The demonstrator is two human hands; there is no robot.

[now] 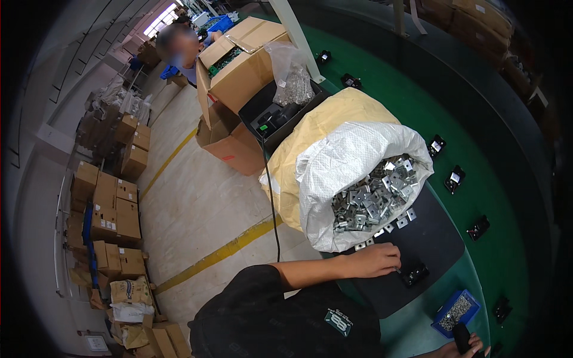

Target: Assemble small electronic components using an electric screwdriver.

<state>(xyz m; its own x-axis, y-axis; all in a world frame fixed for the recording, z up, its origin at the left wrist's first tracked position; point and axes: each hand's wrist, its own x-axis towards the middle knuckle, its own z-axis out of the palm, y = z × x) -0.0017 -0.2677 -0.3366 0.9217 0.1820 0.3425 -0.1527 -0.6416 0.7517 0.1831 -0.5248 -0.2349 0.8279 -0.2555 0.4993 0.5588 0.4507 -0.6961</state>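
Observation:
My left hand (380, 261) reaches over the dark mat, fingers pinched together beside a small black plastic housing (415, 274). A tiny light-coloured bit shows at the fingertips, too small to name. Partly cut off at the lower right edge, my right hand (470, 347) is closed around a black tool (461, 338) that looks like an electric screwdriver. Its upper end overlaps the near rim of a blue bin (440, 320) of small metal screws or nuts. Beyond my left hand, a white woven sack (334, 156) lies open, full of bent metal clips (376, 197).
Several loose clips (402, 222) lie along the sack's mouth on the dark mat (439, 238). More black housings (455, 179) are spaced along the green belt (412, 98) on the right. Past the sack stand a black box (316, 101) and cardboard cartons (248, 74), with another person (190, 73) behind.

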